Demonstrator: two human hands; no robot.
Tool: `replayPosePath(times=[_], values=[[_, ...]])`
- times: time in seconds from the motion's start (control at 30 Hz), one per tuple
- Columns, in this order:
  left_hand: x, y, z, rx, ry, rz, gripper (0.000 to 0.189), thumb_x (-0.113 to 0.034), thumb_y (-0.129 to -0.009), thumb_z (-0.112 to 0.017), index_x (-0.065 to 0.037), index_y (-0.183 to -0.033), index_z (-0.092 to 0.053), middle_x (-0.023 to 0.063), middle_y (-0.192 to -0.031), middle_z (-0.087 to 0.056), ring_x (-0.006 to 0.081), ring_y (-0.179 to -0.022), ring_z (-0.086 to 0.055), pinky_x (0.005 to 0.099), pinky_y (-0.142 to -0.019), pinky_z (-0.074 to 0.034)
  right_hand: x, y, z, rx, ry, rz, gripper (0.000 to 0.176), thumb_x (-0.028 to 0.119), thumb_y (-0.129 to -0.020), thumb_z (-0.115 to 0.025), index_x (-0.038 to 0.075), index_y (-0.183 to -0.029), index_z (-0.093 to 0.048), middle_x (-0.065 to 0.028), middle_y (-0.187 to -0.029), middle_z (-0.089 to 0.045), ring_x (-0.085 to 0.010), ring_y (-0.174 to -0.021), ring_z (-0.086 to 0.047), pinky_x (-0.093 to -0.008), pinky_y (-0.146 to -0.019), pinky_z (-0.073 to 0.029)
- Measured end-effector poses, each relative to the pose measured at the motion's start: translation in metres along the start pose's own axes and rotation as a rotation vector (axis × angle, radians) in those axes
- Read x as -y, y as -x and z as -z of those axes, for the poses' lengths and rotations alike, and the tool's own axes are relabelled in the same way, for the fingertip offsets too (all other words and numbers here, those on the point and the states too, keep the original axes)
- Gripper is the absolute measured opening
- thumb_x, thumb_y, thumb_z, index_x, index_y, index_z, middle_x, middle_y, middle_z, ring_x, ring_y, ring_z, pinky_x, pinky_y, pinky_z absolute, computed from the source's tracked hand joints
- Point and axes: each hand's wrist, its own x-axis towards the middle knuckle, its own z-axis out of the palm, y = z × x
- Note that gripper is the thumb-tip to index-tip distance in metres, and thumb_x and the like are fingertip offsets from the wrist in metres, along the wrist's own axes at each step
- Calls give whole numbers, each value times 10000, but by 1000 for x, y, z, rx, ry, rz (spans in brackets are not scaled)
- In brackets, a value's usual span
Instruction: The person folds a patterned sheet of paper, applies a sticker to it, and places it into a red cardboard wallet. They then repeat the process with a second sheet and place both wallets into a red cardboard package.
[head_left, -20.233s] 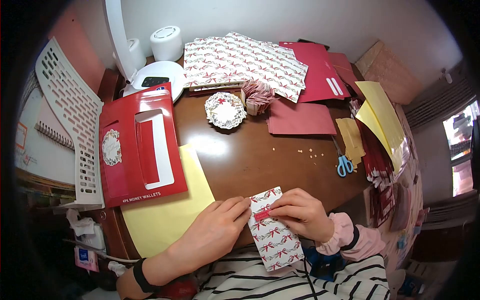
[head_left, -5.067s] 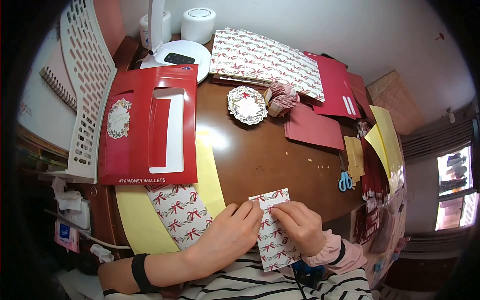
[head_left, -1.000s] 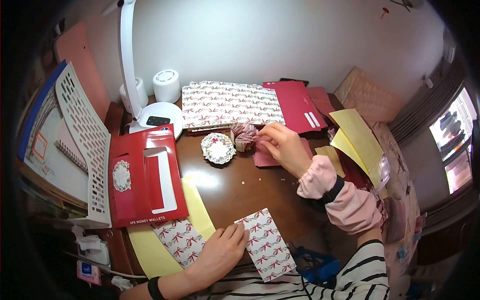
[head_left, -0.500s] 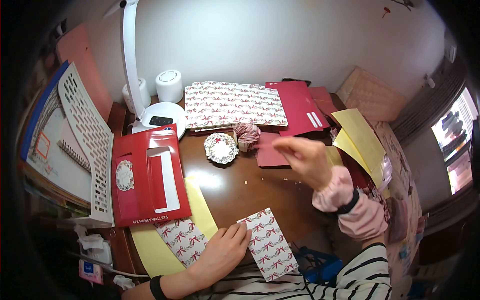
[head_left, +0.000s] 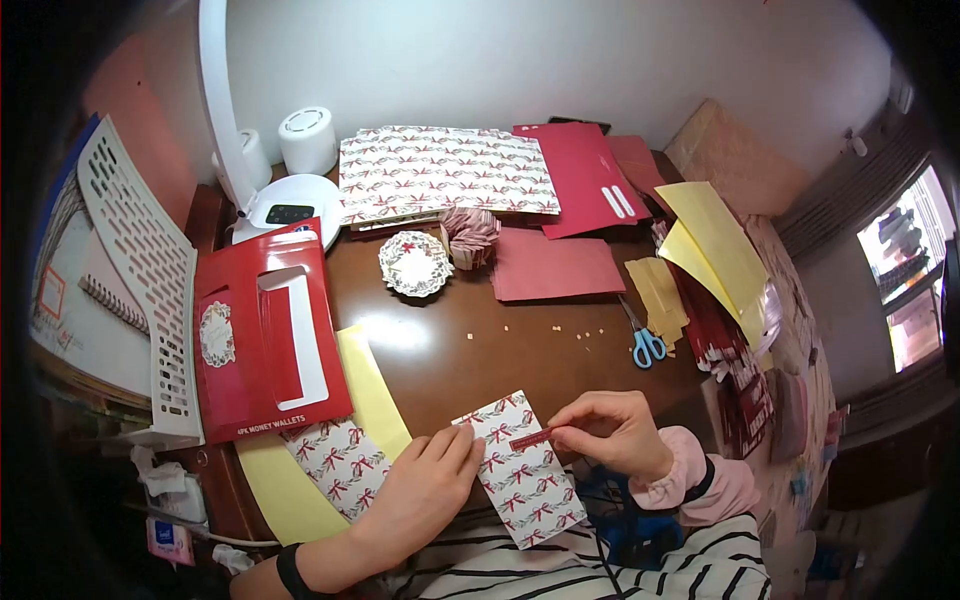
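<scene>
A card with a bow-and-garland pattern [head_left: 528, 495] lies tilted at the near edge of the table. My left hand [head_left: 425, 485] is closed on its left edge, fingers curled together over the upper left side. My right hand [head_left: 615, 432] pinches a narrow red strip [head_left: 531, 439] between thumb and fingertips. That strip lies across the card's upper part, small light lettering along it. Left of my left hand, another patterned card [head_left: 340, 462] rests on yellow paper [head_left: 372, 385].
At the left stands a red money wallet package [head_left: 225, 395] beside a white rack [head_left: 168, 330]. Further back are a stack of patterned sheets [head_left: 445, 175], round floral labels [head_left: 415, 264], a bundle of strips [head_left: 470, 237] and red envelopes [head_left: 555, 265]. Blue-handled scissors [head_left: 648, 348] lie at the right.
My right hand has come down from above the red envelopes to the card, now with the red strip in its fingers. My left hand stays at the card's edge. The view has shifted.
</scene>
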Motion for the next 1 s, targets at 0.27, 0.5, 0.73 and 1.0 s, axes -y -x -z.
replayPosePath(times=[0.27,0.5,0.73,1.0], values=[[1,-2,-2,-40,-4,-9,425,-125,-846,-599,32,-1241,-597,159,-1248,-588,276,-1165,-577,379,-965,-488,-9,10,-6,3,-88,30,164,-8,-897,-729,-28,-1059,-727,-86,-1005,-739,-105,-869,-698,-242,-752,-578],[7,-8,0,-247,323,39,375,-85,-825,-732,-39,-1187,-644,142,-1190,-628,317,-1080,-627,416,-917,-506,3,16,-21,7,-59,31,228,-4,-900,-722,-25,-1126,-703,-97,-1034,-738,-112,-918,-703,-250,-774,-594],[-3,-7,29,-203,879,89,192,-56,-867,-765,-9,-1047,-722,127,-1020,-704,236,-881,-701,326,-745,-560,18,11,-28,39,-4,108,222,4,-891,-740,-7,-1110,-705,-77,-1021,-738,-131,-920,-704,-274,-807,-580],[-6,-2,35,-200,1064,45,195,11,-810,-794,-3,-996,-739,102,-953,-734,223,-836,-707,312,-719,-548,16,7,-26,220,-561,17,262,-22,-878,-740,-13,-1131,-675,-64,-1001,-735,-106,-931,-694,-273,-828,-561]])
